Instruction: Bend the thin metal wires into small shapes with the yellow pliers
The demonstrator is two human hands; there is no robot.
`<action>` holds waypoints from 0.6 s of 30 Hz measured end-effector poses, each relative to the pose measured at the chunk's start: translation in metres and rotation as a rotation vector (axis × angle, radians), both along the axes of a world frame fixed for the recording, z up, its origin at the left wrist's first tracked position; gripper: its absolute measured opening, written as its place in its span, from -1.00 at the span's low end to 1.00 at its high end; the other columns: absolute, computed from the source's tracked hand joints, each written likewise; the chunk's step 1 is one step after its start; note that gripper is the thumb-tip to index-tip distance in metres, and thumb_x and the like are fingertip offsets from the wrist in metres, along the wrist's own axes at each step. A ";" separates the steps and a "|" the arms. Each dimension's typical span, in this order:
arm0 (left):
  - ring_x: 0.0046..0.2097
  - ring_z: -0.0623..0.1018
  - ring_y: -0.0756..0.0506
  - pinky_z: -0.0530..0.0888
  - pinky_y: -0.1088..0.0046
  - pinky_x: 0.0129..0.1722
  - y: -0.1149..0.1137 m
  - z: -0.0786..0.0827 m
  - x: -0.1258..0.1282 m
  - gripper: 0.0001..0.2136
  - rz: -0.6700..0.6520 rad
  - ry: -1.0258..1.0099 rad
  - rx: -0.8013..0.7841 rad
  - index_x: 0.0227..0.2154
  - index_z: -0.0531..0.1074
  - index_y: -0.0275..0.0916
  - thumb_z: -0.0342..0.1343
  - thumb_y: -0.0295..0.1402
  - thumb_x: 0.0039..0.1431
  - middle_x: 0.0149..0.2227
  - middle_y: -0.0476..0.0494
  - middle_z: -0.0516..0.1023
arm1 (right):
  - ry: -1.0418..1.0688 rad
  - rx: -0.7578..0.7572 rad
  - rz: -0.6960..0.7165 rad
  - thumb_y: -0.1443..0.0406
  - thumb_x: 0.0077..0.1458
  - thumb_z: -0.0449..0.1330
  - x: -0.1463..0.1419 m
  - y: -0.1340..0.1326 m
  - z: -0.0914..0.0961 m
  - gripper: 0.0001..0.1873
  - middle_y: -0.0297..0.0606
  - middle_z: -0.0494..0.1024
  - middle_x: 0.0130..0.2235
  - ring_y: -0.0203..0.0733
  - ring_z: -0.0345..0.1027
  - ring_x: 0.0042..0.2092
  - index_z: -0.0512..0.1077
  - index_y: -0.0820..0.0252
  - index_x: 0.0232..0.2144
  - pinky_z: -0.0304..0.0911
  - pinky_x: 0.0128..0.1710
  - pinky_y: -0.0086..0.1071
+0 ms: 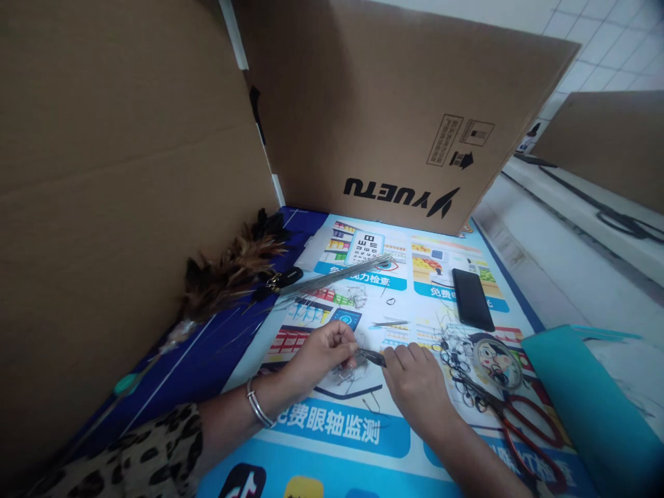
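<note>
My left hand [322,349] is closed in a pinch on a thin piece of wire, with a silver bangle on the wrist. My right hand [415,377] is closed round the handles of small dark pliers [372,357], whose tip points left toward the wire in my left fingers. Both hands hover just above a printed poster [337,429] that covers the table. Under them lie small bent wire pieces [346,377].
A bundle of straight steel wires [337,277] and a brown feather duster [228,273] lie at the left. A black phone [472,299], red-handled scissors [523,425], several wire rings [459,363] and a teal folder [591,401] sit at the right. Cardboard panels [394,104] wall the back and left.
</note>
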State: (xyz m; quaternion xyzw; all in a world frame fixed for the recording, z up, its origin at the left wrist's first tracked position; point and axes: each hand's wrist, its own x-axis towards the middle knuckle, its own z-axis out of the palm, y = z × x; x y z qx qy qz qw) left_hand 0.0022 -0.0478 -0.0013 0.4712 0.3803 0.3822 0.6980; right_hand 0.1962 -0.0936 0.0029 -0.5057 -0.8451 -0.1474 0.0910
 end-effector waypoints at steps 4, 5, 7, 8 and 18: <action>-0.56 0.38 0.06 0.30 0.58 -0.54 -0.001 -0.001 0.000 -0.86 0.001 -0.031 -0.028 -0.43 0.27 -0.29 0.11 -0.36 0.05 -0.60 0.02 0.42 | 0.012 -0.012 0.007 0.36 0.08 0.07 0.000 0.000 -0.001 -0.80 -0.20 0.36 -0.35 -0.16 0.13 -0.31 0.36 0.24 -0.20 -0.03 -0.32 -0.28; -0.57 0.38 0.06 0.30 0.58 -0.55 -0.001 -0.002 0.000 -0.86 0.000 -0.038 -0.035 -0.42 0.27 -0.29 0.12 -0.36 0.04 -0.60 0.02 0.41 | 0.017 -0.010 0.010 0.36 0.08 0.07 0.000 0.000 -0.001 -0.80 -0.20 0.36 -0.35 -0.16 0.13 -0.31 0.36 0.24 -0.20 -0.03 -0.32 -0.28; -0.57 0.38 0.06 0.30 0.58 -0.55 -0.001 -0.002 0.000 -0.86 -0.001 -0.051 -0.042 -0.43 0.27 -0.29 0.12 -0.36 0.04 -0.60 0.02 0.41 | 0.024 -0.004 0.007 0.36 0.08 0.07 0.000 0.000 -0.001 -0.80 -0.20 0.36 -0.36 -0.17 0.13 -0.31 0.36 0.24 -0.21 -0.03 -0.32 -0.28; -0.56 0.38 0.06 0.30 0.57 -0.54 -0.001 -0.002 0.000 -0.86 0.001 -0.056 -0.041 -0.43 0.27 -0.29 0.12 -0.36 0.04 -0.60 0.02 0.41 | 0.028 -0.001 0.005 0.36 0.08 0.07 0.000 0.000 0.000 -0.81 -0.20 0.36 -0.36 -0.17 0.13 -0.31 0.37 0.24 -0.21 -0.03 -0.33 -0.28; -0.57 0.38 0.06 0.30 0.57 -0.54 -0.003 0.004 0.001 -0.84 0.000 -0.048 -0.055 -0.44 0.26 -0.27 0.12 -0.32 0.05 -0.60 -0.01 0.45 | 0.027 0.009 -0.025 0.34 0.09 0.07 -0.004 -0.005 0.007 -0.81 -0.21 0.36 -0.37 -0.17 0.15 -0.32 0.37 0.23 -0.21 -0.02 -0.33 -0.29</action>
